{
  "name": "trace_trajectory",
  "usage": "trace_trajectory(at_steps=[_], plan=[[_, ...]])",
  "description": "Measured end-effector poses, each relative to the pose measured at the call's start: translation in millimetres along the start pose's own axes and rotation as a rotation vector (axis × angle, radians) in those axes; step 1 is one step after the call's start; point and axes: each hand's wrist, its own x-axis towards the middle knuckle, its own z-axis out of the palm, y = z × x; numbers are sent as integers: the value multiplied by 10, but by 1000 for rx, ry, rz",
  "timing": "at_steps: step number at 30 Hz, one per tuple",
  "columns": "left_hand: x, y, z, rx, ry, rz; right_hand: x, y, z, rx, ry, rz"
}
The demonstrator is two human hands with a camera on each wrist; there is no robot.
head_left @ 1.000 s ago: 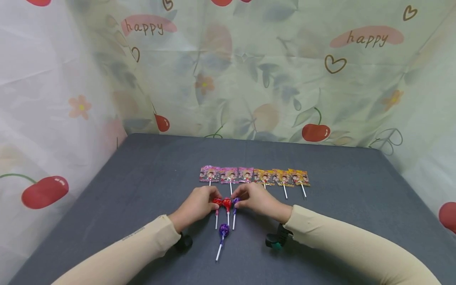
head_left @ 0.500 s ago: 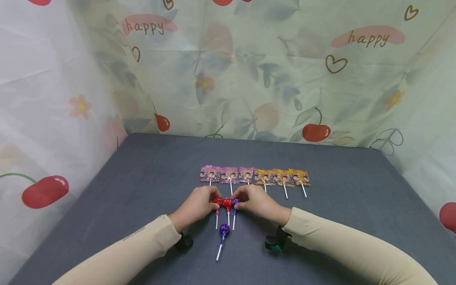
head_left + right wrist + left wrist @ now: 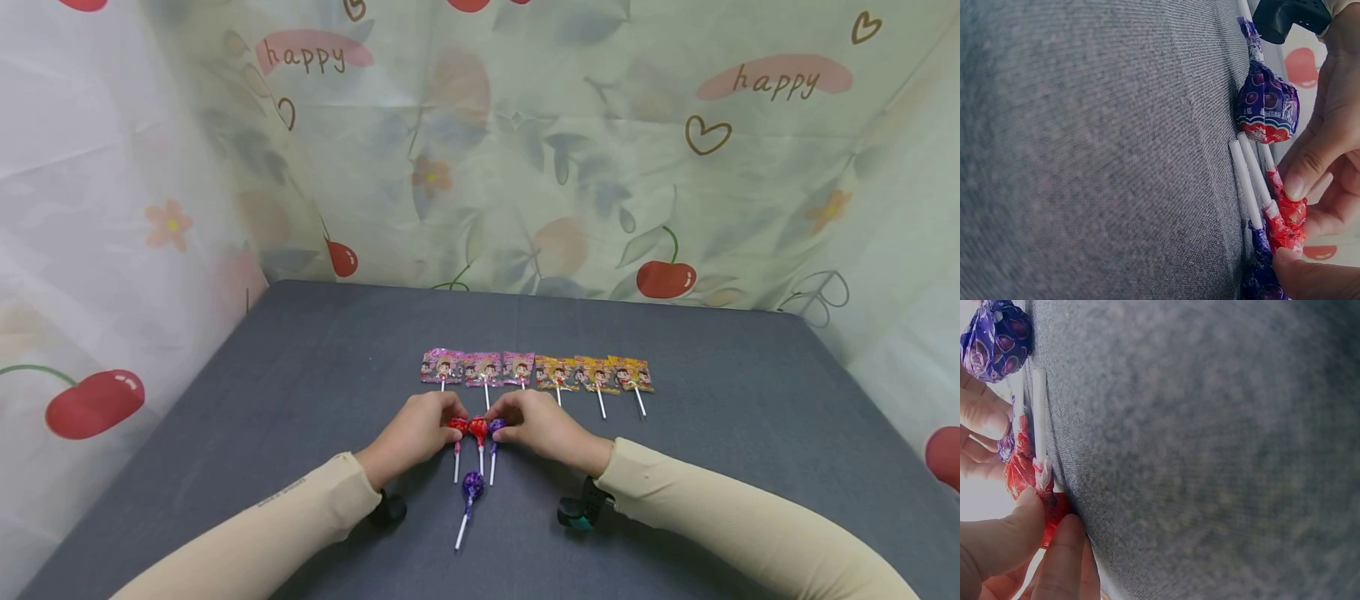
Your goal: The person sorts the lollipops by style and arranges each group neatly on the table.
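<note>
My left hand (image 3: 411, 429) pinches the red-wrapped head of a lollipop (image 3: 1055, 512) between thumb and fingers. On the other side, my right hand (image 3: 545, 427) pinches a purple-wrapped lollipop (image 3: 1262, 262) by its head, which is partly hidden by the fingers in the head view. Between these two lies a second red lollipop (image 3: 477, 429), its head close against both neighbours. All three sticks point toward me. Nearer to me, another purple lollipop (image 3: 472, 485) lies alone on the grey cloth, its stick slanting down to the left.
Farther back runs a row of flat-packed lollipops: pink packets (image 3: 482, 368) on the left, yellow packets (image 3: 596, 374) on the right, sticks toward me. The dark grey table (image 3: 337, 333) ends at a patterned curtain (image 3: 517, 167) behind and at both sides.
The right forearm has dropped very slightly. Both hands keep their pinch, and the lollipops lie where they were.
</note>
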Motion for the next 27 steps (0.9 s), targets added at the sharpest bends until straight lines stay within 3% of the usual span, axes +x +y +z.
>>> trace_trajectory(at_steps=[17, 22, 27], plan=[[-4, 11, 4, 1, -11, -22, -73, -94, -110, 58, 12, 37], [-4, 13, -3, 10, -11, -19, -154, -196, -186, 58, 32, -2], [-5, 13, -6, 8, -8, -8, -258, -279, -196, 131, 36, -74]])
